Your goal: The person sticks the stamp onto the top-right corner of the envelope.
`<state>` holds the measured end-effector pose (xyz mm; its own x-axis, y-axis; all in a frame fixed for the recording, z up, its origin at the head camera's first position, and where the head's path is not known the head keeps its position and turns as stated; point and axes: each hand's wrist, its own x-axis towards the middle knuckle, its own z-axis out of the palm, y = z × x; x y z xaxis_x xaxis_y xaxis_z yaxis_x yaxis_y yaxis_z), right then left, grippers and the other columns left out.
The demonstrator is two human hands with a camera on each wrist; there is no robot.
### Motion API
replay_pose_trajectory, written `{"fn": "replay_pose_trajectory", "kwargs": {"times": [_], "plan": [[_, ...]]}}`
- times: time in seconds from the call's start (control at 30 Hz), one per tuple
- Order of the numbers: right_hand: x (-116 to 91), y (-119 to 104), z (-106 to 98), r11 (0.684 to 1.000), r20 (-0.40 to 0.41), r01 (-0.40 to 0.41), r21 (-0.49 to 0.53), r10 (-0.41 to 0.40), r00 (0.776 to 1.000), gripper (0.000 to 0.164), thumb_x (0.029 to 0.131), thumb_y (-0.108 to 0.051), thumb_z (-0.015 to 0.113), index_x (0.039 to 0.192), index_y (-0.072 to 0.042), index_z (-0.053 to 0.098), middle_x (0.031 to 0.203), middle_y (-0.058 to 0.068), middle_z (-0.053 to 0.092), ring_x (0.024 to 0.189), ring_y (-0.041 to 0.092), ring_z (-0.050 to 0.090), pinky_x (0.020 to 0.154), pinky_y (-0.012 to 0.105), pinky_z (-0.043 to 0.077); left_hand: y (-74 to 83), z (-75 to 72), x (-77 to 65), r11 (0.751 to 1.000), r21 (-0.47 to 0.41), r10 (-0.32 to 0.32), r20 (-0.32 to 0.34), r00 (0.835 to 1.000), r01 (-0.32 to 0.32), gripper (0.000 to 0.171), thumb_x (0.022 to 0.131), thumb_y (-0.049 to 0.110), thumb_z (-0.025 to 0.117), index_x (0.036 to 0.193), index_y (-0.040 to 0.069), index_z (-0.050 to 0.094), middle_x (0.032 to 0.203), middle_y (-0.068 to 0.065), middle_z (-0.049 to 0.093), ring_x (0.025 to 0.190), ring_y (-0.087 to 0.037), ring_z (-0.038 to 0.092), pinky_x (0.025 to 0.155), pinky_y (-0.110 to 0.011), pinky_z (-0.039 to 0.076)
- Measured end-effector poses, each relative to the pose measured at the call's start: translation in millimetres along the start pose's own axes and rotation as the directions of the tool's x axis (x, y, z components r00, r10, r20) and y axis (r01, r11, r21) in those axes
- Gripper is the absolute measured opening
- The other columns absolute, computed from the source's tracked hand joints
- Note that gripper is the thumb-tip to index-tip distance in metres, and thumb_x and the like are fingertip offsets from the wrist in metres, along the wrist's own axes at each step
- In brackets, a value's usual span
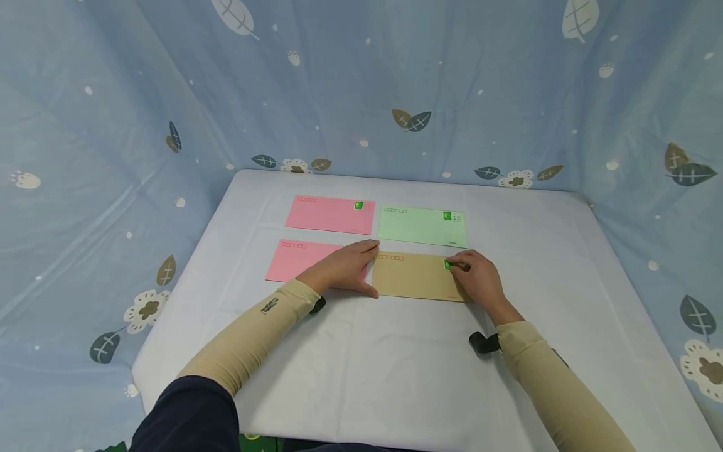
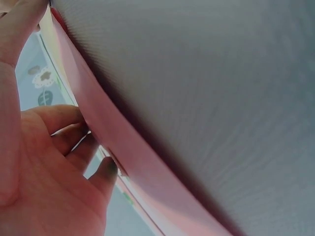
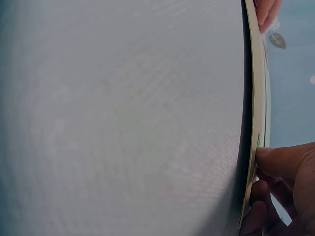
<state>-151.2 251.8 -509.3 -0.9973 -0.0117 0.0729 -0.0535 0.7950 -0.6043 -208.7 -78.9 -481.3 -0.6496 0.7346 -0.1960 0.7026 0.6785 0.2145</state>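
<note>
A brown envelope [image 1: 415, 276] lies flat in the middle of the table, its row of small boxes at the upper left. My left hand [image 1: 347, 267] rests at that envelope's left edge, fingers and thumb spread, and covers the right part of a pink envelope [image 1: 299, 262]. At the brown envelope's upper right corner my right hand [image 1: 480, 279] pinches a small green stamp [image 1: 447, 265] by its right side. In the right wrist view the thumb meets a bit of green at the envelope's surface, with the other fingers curled beneath.
Behind, another pink envelope [image 1: 330, 215] bears a green stamp at its upper right. Beside it lies a light green envelope [image 1: 420, 227] with a stamp and a small white square. White cloth covers the table [image 1: 384, 370]; a blue patterned curtain [image 1: 361, 81] surrounds its back and sides.
</note>
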Motion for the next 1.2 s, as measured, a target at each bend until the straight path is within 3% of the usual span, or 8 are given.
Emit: {"fn": "replay_pose_trajectory", "kwargs": {"times": [0.87, 1.2], "plan": [[-1.7, -1.1, -3.8, 0.998, -0.023, -0.032, 0.058, 0.033, 0.999, 0.022, 0.097, -0.010, 0.068, 0.117, -0.005, 0.075, 0.126, 0.016, 0.065, 0.110, 0.035, 0.063, 0.091, 0.051, 0.052, -1.6, 1.2, 4.1, 1.000, -0.001, -0.016, 0.017, 1.000, 0.016, 0.121, 0.077, 0.075, 0.073, 0.160, 0.001, 0.026, 0.169, -0.010, 0.019, 0.155, -0.023, 0.018, 0.125, -0.033, 0.019], [-1.2, -0.8, -4.0, 1.000, -0.028, -0.010, 0.022, 0.011, 1.000, 0.020, 0.096, -0.009, 0.069, 0.113, -0.002, 0.076, 0.122, 0.017, 0.067, 0.105, 0.034, 0.065, 0.087, 0.050, 0.054, -3.5, 1.3, 4.3, 1.000, 0.000, -0.006, 0.014, 1.000, 0.006, 0.122, 0.076, 0.077, 0.071, 0.160, 0.001, 0.025, 0.169, -0.010, 0.019, 0.155, -0.023, 0.018, 0.124, -0.033, 0.019]]}}
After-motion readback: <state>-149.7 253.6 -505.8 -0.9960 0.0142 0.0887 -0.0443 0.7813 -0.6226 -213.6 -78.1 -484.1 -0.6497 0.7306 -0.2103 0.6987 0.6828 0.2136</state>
